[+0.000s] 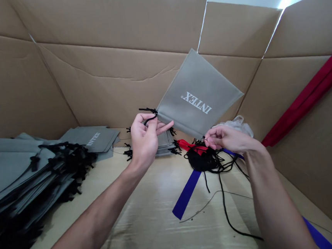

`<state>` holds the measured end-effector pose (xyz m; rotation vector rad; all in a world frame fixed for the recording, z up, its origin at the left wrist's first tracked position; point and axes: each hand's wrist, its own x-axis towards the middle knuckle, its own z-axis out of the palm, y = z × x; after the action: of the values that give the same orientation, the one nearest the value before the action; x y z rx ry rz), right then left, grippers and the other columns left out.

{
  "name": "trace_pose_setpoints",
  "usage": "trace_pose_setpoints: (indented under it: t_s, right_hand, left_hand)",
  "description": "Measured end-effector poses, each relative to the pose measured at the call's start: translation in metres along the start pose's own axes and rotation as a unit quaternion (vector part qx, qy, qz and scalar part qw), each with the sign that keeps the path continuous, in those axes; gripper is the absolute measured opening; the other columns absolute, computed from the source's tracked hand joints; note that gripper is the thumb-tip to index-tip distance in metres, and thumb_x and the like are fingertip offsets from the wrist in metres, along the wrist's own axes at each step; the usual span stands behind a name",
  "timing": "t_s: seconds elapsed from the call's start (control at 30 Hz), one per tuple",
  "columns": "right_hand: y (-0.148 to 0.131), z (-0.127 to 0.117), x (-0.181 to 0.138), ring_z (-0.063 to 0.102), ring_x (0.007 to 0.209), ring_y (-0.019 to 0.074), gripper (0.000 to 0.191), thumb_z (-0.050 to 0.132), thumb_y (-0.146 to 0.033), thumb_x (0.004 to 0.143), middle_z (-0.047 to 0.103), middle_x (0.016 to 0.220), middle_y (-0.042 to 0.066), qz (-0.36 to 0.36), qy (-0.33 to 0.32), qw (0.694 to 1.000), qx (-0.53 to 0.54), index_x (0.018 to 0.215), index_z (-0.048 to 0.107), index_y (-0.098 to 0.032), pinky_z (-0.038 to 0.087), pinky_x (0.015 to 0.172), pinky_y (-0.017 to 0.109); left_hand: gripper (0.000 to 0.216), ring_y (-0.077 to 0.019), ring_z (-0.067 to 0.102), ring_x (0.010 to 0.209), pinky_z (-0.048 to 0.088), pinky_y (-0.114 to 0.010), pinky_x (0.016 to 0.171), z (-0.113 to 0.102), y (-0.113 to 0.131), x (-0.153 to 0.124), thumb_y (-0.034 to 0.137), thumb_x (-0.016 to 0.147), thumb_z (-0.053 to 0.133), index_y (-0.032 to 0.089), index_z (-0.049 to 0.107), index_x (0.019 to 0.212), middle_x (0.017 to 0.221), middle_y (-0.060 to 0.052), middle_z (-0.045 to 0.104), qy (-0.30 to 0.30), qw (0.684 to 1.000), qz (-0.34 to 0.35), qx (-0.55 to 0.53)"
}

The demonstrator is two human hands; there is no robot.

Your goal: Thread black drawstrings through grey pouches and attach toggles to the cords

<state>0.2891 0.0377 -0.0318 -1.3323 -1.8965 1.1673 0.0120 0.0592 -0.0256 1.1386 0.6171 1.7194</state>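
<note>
A grey drawstring pouch (pixel 194 87) with white INTEX lettering, upside down to me, is held up at a tilt between my two hands. My left hand (pixel 146 136) pinches its left corner, where a black cord with a knot comes out; some fingers stretch along the pouch edge. At the lower right corner, my right hand (pixel 223 138) pinches the pouch by its black cord end. Beneath the right hand lies a coil of black cord (pixel 202 160) with loose strands, beside a red strip (pixel 189 145). Behind the left hand sits a small stack of grey pouches (pixel 166 145).
A large pile of grey pouches with black cords (pixel 21 172) covers the left side. A blue strip (pixel 186 196) and a thin wire (pixel 213 199) lie on the table (pixel 151 222). Cardboard walls (pixel 104 56) enclose it; a red band (pixel 306 96) slants at right.
</note>
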Motion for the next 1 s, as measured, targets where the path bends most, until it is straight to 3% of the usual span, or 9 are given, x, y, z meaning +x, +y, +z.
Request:
trace_pose_setpoints:
  t_s: [0.3,0.5,0.73,1.0]
  right_hand:
    - [-0.001,-0.001,0.002,0.052,0.068,0.0152,0.029,0.068,-0.042,0.092,0.062,0.072,0.003,-0.01,0.021,0.999,-0.035,0.075,0.065,-0.02,0.037,0.066,0.032]
    - [0.002,-0.012,-0.008,0.053,0.07,0.0161,0.027,0.068,-0.04,0.094,0.062,0.073,0.003,-0.001,0.065,0.995,-0.073,0.077,0.066,-0.019,0.037,0.068,0.033]
    - [-0.013,-0.011,-0.019,0.058,0.081,0.0176,0.033,0.071,-0.052,0.096,0.066,0.092,0.005,0.007,0.014,0.997,-0.071,0.099,0.068,-0.019,0.042,0.072,0.033]
    - [-0.012,-0.005,-0.012,0.054,0.08,0.0165,0.038,0.067,-0.053,0.101,0.062,0.084,0.003,-0.027,0.044,0.997,-0.061,0.086,0.066,-0.019,0.04,0.075,0.033]
  left_hand:
    - [0.01,-0.0117,0.071,0.063,0.071,-0.044,0.093,0.002,-0.003,0.003,0.016,0.099,0.068,0.017,0.06,0.094,0.069,0.003,0.062,0.023,0.999,0.022,-0.015]
    - [0.019,-0.0089,0.069,0.064,0.07,-0.042,0.097,-0.004,0.015,0.011,0.015,0.103,0.062,0.017,0.056,0.085,0.067,0.004,0.06,0.059,0.996,0.064,-0.002]
    - [0.019,-0.0075,0.066,0.064,0.068,-0.044,0.101,0.001,0.016,0.005,0.012,0.104,0.056,0.019,0.054,0.087,0.068,0.005,0.059,0.036,0.999,0.033,-0.023]
    - [0.017,-0.0112,0.072,0.073,0.066,-0.046,0.107,0.001,0.016,0.004,0.015,0.099,0.068,0.018,0.057,0.086,0.073,0.001,0.063,0.031,0.999,0.021,-0.023]
